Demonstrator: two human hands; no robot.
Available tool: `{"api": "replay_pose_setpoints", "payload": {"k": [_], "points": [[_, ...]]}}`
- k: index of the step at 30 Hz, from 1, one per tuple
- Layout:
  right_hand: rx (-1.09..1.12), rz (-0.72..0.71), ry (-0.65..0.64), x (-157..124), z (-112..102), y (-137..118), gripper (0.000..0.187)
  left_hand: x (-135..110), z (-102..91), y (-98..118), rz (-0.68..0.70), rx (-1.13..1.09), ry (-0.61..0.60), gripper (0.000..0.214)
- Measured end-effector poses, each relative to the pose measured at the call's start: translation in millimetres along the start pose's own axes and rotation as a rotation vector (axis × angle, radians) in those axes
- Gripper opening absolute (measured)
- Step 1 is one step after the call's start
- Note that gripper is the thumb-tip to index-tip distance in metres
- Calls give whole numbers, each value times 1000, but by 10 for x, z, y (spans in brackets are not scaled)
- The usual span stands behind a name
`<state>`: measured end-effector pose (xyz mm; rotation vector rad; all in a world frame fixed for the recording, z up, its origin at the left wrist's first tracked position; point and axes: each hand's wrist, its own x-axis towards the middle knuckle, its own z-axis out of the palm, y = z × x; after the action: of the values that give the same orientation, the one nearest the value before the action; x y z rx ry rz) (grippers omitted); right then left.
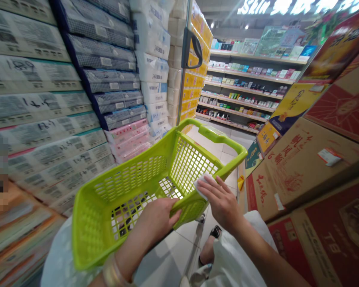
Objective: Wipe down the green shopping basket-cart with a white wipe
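A lime-green shopping cart basket [91,223] with latticed sides and floor stands tilted across the middle of the view; no goods show inside it. My left hand [160,217] is closed over the near rim, its thumb outside and its other fingers mostly hidden within. Farther along that same rim, my right hand [223,201] presses a white wipe [204,184] against the green plastic near the handle end. The fingers lie over the wipe and pin it there; whether it is paper or fabric I cannot tell. The cart's raised handle [227,141] arches beyond both hands.
Tall stacks of wrapped paper packs [107,59] line the left. Cardboard cartons [311,159] are piled close on the right. A post with a black handle [194,50] rises behind the cart. Shelves of small boxes and bottles [242,85] stand farther back, beyond the tiled floor [179,249].
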<state>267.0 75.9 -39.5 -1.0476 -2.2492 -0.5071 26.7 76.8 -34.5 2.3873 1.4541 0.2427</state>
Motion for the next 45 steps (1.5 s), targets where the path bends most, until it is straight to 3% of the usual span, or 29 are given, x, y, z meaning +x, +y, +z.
{"api": "replay_pose_setpoints", "payload": {"k": [7, 14, 22, 29, 35, 37, 42, 45], "points": [[-179, 299, 190, -30, -175, 512, 42, 84, -73, -65, 55, 24, -43, 32], [-55, 109, 30, 25, -53, 193, 42, 102, -90, -31, 66, 6, -34, 31], [-160, 266, 156, -40, -193, 478, 42, 226, -74, -94, 126, 43, 0, 33], [-106, 143, 67, -45, -117, 261, 44, 348, -133, -242, 135, 123, 30, 35], [-252, 369, 254, -52, -298, 444, 40, 433, -210, -406, 159, 200, 29, 44], [-258, 392, 271, -24, -284, 387, 38, 466, -255, -444, 209, 205, 6, 44], [-130, 245, 130, 40, -191, 71, 43, 529, -345, -568, 261, 220, 8, 48], [-176, 318, 184, -5, -294, 106, 44, 565, -371, -676, 243, 233, 9, 50]]}}
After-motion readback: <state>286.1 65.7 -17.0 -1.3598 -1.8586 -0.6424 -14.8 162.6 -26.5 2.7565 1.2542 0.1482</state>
